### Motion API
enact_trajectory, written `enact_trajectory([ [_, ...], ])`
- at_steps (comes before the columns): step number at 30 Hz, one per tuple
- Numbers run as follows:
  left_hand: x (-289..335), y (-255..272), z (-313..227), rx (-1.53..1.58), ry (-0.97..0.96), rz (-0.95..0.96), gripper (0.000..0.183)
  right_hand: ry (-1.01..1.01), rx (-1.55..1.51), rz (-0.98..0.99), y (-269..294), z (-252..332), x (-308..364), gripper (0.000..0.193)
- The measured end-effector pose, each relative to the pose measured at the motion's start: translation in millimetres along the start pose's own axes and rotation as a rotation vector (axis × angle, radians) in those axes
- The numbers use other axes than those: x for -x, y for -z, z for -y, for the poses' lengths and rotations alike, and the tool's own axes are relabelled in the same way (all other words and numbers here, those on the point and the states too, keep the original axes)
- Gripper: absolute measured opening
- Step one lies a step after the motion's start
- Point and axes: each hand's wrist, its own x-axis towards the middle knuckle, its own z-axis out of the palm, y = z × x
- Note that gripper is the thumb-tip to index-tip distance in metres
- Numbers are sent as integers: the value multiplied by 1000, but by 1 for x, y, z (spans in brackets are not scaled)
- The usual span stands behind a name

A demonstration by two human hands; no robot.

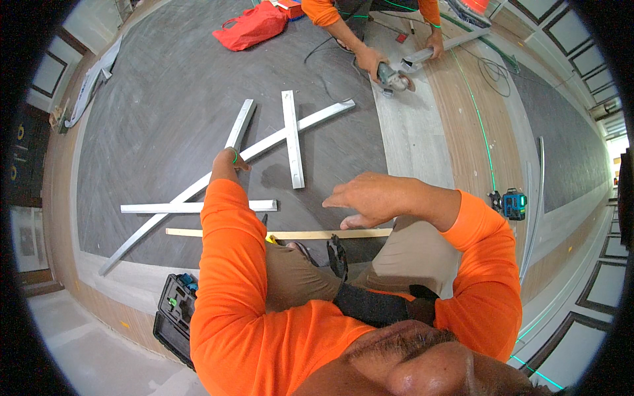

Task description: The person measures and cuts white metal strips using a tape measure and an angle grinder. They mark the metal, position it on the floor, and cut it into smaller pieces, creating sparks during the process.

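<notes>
My left hand [231, 160] is closed around the near end of a short silver metal channel [242, 122], its fingers partly hidden behind the wrist. Beneath it runs a long metal channel [267, 142], laid diagonally over the dark floor. Another short channel [292, 138] crosses the long one to the right, and one more [142, 208] crosses it at the lower left. My right hand [373, 198] hovers empty in front of my knee, thumb apart from the stretched fingers. A thin wooden strip [317, 234] lies near my feet.
Across from me a co-worker's hand [371, 61] holds an angle grinder [395, 79] by another metal channel [449, 43]. A laser level [514, 204] stands at right, casting green lines. An open black case [173, 317] lies at lower left, a red bag [251, 26] at the back.
</notes>
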Motion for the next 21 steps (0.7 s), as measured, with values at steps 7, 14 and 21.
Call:
enact_trajectory([
  [7,-12,-1,3,8,35,17,69,48,-6,-19,-1,3,2,55],
  [14,-16,0,-10,24,39,-16,67,5,-1,49,4,2,5,54],
  [21,33,5,-13,108,-153,-189,65,26,-31,7,2,0,11,53],
])
